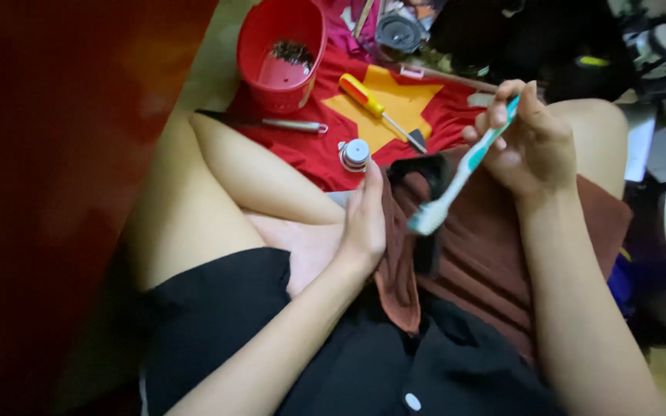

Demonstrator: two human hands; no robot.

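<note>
Right hand: right hand (pixel 529 142) raised over the lap, fingers clenched round the handle of a teal-and-white toothbrush (pixel 464 166)
Toothbrush: tilted, handle end up by the fingertips, bristle head low and left, hanging over the brown cloth (pixel 495 246)
Left hand: left hand (pixel 364 223) lies flat, fingers pressed on the edge of the brown cloth; whether it pinches the cloth, cannot tell
Black part: dark curved piece (pixel 425 173) at the top of the cloth, between the 2 hands, just beside the brush head; kind unclear
Brown cloth: draped over the right thigh and lap
Floor items: red cloth with yellow star (pixel 395 108) spread ahead of the knees; on it a screwdriver (pixel 379 108) with red-yellow handle, a small round silver cap (pixel 354 154), a slim metal tool (pixel 294 125)
Bucket: red bucket (pixel 280 54), dark bits inside, at the far edge of the red cloth
Clothing: black shorts (pixel 225 316)
</note>
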